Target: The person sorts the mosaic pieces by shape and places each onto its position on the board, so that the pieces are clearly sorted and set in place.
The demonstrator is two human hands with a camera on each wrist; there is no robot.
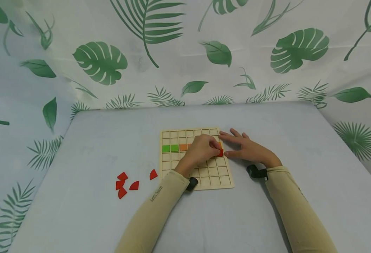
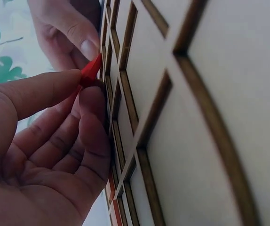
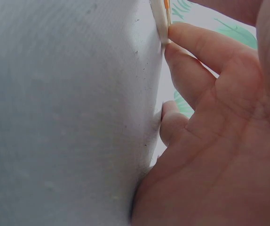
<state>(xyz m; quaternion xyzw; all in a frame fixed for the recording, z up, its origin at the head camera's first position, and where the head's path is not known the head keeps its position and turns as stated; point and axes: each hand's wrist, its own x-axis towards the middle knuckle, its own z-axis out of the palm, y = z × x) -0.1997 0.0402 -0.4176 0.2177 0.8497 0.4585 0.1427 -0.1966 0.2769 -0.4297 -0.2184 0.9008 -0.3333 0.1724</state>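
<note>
My left hand (image 1: 202, 150) reaches across a pale wooden grid board (image 1: 209, 181) and pinches a small red piece (image 2: 91, 70) between thumb and fingertips. That piece is over a cell in the right-hand column, just below the row of coloured tiles. In this row lie green tiles (image 1: 170, 148) at the left and an orange tile (image 1: 183, 147) beside them; my left hand hides the row's middle. My right hand (image 1: 252, 151), fingers spread and fairly straight, rests at the board's right edge, with fingertips against the rim in the right wrist view.
Several red quarter-circle pieces (image 1: 134, 185) lie loose on the white-covered table (image 1: 87, 151), left of the board. One red piece (image 1: 153, 174) is close to the board's left edge. Behind the table hangs a leaf-patterned cloth (image 1: 173, 59).
</note>
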